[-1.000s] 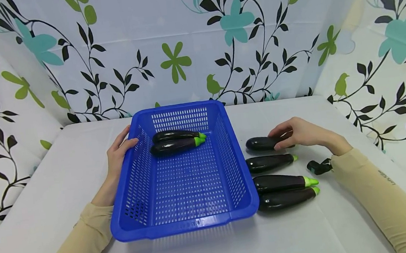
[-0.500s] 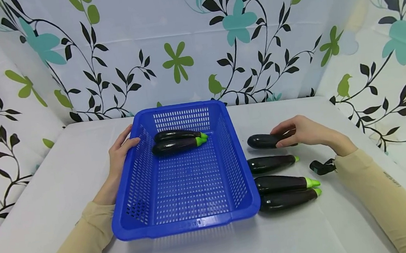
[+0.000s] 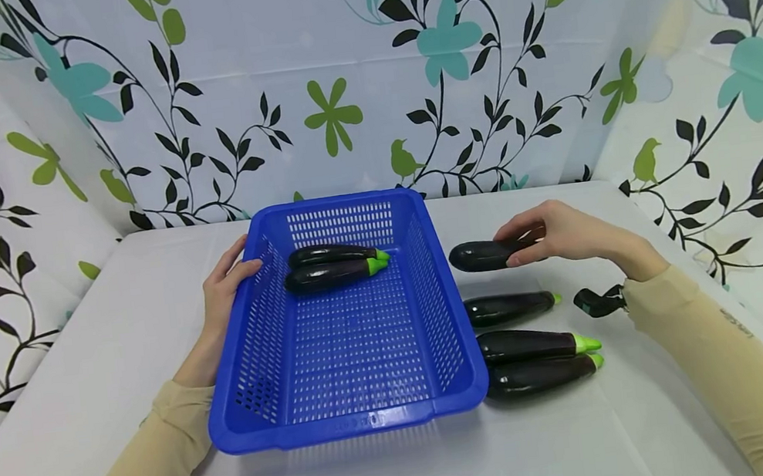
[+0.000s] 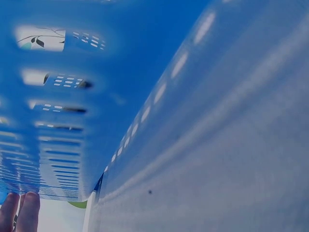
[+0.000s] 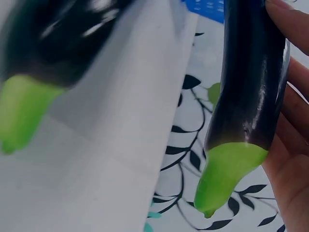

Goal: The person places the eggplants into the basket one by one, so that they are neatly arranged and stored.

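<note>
My left hand grips the left rim of a blue plastic basket, thumb over the edge; in the left wrist view its fingertips show beside the slotted wall. Two dark eggplants with green stems lie in the basket's far part. Right of the basket, my right hand holds another eggplant between thumb and fingers, raised off the table, its blunt end near the basket's right rim. The right wrist view shows its green stem end pointing down past the palm.
Three more eggplants lie on the white table right of the basket: one eggplant behind, another and a front one side by side. A small black object hangs at the right cuff. Patterned curtains enclose the table.
My right hand has lifted the eggplant from the table and moved it slightly left, toward the basket. The left hand and basket hold their place.
</note>
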`<state>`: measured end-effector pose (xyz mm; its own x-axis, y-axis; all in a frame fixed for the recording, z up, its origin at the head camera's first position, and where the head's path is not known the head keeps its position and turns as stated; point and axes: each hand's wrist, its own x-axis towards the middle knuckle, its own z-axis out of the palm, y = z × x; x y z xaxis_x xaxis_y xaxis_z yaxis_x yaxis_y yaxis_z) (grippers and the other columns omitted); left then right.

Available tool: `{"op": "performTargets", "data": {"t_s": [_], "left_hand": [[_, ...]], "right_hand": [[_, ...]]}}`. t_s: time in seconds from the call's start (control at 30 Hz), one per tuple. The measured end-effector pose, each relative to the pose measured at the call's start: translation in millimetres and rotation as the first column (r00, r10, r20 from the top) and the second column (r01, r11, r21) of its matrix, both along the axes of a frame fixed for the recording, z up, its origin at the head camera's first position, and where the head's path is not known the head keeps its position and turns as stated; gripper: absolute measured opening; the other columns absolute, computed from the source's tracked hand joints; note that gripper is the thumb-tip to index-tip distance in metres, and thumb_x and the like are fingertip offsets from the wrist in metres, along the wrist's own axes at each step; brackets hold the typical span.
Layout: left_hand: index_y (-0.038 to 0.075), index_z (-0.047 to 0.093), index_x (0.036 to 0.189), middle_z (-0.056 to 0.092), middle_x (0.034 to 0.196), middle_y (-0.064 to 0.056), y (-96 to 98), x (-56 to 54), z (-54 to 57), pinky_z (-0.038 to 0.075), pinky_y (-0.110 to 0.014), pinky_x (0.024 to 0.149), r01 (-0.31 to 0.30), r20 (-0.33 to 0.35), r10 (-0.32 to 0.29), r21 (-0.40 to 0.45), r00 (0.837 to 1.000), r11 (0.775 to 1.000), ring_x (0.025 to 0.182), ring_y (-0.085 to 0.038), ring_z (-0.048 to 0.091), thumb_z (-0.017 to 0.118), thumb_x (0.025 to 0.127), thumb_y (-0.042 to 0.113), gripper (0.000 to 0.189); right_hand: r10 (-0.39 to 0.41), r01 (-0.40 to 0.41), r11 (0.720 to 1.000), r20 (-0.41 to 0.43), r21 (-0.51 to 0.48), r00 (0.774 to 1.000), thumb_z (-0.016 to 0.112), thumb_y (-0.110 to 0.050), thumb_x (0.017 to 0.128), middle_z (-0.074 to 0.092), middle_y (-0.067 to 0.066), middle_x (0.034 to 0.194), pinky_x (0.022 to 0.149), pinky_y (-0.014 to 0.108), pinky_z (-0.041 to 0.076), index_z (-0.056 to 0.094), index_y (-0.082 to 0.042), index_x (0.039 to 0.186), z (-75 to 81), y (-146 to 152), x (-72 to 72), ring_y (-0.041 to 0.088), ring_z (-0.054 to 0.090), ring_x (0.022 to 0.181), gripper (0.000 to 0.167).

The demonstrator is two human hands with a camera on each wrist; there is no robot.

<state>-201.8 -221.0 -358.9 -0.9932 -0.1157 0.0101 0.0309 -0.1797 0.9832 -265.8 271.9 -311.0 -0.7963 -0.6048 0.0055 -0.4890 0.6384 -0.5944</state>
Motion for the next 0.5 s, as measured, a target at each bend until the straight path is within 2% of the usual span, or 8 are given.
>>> {"op": "performTargets", "data": {"t_s": [0.17, 0.37, 0.5], "left_hand": [[0.021, 0.037, 0.156, 0.045, 0.152, -0.011, 0.1, 0.1, -0.3, 0.055, -0.019, 0.087, 0.002, -0.005, -0.002, 0.01, 1.0, 1.0, 0.116, -0.012, 0.06, 0.056, 0.102, 0.019, 0.057], [0.022, 0.037, 0.155, 0.043, 0.154, -0.012, 0.0, -0.1, -0.2, 0.055, -0.019, 0.087, 0.005, 0.001, -0.005, 0.008, 1.0, 1.0, 0.116, -0.012, 0.059, 0.056, 0.102, 0.019, 0.057], [0.022, 0.037, 0.155, 0.046, 0.152, -0.011, -1.5, 0.3, -0.8, 0.056, -0.02, 0.086, 0.011, 0.001, -0.011, 0.013, 1.0, 1.0, 0.113, -0.01, 0.062, 0.057, 0.102, 0.019, 0.057]], "right_hand": [[-0.012, 0.013, 1.0, -0.039, 0.027, 0.999, 0.082, -0.031, 0.084, 0.071, 0.005, 0.118, 0.082, 0.026, 0.055, 0.071, -0.013, 0.121, 15.6, -8.3, 1.4, 0.021, 0.069, 0.103, 0.043], [-0.089, 0.09, 0.996, -0.024, 0.023, 0.996, 0.082, -0.025, 0.084, 0.071, 0.006, 0.117, 0.078, 0.027, 0.055, 0.071, -0.011, 0.122, 28.6, -12.2, 1.0, 0.022, 0.068, 0.103, 0.042], [-0.086, 0.086, 0.996, -0.03, 0.017, 0.996, 0.082, -0.027, 0.084, 0.071, 0.006, 0.118, 0.079, 0.027, 0.055, 0.071, -0.011, 0.122, 35.5, -18.2, -2.6, 0.022, 0.067, 0.103, 0.043]]}}
